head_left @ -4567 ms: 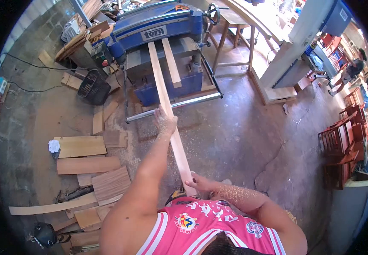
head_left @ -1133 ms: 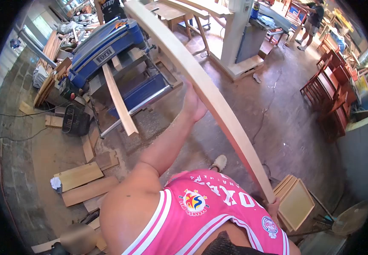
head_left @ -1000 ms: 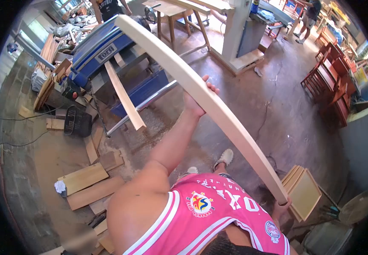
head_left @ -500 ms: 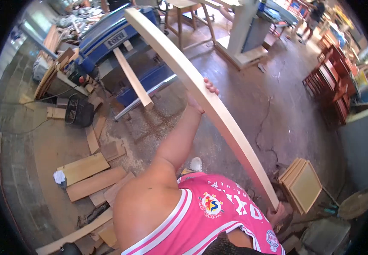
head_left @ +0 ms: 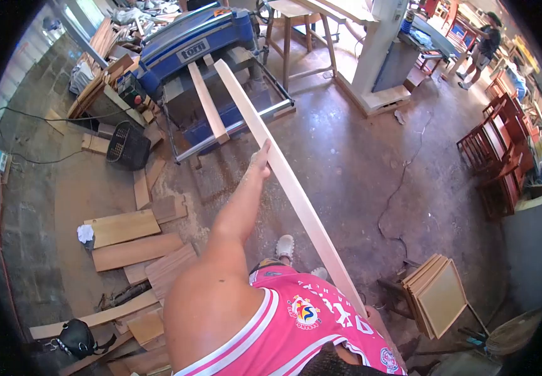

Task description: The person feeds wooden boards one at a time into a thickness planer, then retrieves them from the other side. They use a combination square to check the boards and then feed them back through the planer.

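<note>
A long pale wooden plank [head_left: 296,191] runs slantwise from the blue planer down to my right hip. My left hand [head_left: 260,164] supports it near mid-length, pressed to its left edge, with the fingers partly hidden beneath. At the near end my right hand [head_left: 373,313] is closed on the plank beside my pink jersey, mostly covered by the wood. The far end overlaps the bed of the planer [head_left: 196,47] in this view. A second, narrower plank [head_left: 207,103] lies on that machine, just left of mine.
Loose boards [head_left: 136,250] litter the floor at left, near a black basket [head_left: 128,147]. Stacked framed panels [head_left: 440,297] stand at lower right. A cable [head_left: 402,175] crosses the floor. Red-brown chairs [head_left: 493,141] line the right side; a person [head_left: 485,47] stands far back.
The plank's far end has dropped and shifted right, beside the narrower plank. My left hand has moved left and lower in view, and its fingers no longer show over the plank's right edge.
</note>
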`<state>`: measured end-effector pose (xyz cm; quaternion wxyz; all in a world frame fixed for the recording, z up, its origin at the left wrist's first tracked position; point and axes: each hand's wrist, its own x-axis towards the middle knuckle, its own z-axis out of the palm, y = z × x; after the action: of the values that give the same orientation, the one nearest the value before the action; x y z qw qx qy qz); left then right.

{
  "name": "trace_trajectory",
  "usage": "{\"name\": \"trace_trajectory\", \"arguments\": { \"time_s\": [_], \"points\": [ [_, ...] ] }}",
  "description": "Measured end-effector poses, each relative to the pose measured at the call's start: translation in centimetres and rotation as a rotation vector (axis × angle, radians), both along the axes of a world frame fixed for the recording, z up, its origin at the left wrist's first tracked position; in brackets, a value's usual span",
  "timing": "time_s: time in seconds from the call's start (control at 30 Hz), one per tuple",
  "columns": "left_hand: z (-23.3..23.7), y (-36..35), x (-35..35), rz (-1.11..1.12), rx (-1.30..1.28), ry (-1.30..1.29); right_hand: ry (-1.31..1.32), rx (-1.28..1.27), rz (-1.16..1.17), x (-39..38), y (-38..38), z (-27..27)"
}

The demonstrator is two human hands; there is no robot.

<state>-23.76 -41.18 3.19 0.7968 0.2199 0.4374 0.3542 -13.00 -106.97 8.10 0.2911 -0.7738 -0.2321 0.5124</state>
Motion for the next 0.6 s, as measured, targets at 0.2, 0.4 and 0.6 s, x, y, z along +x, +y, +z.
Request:
{"name": "trace_trajectory", "arguments": {
  "time_s": [0.2,0.4,0.6],
  "points": [
    [-0.6,2.6,-1.6,0.019,0.073,0.085,0.128,-0.052,0.129,0.5,4.4,1.3],
    [-1.7,2.2,-1.9,0.003,0.069,0.158,0.19,0.023,0.171,0.4,7.9,0.3],
    [-4.0,0.7,-2.1,0.031,0.058,0.094,0.239,-0.039,0.115,0.2,7.6,-0.5]
  ]
}}
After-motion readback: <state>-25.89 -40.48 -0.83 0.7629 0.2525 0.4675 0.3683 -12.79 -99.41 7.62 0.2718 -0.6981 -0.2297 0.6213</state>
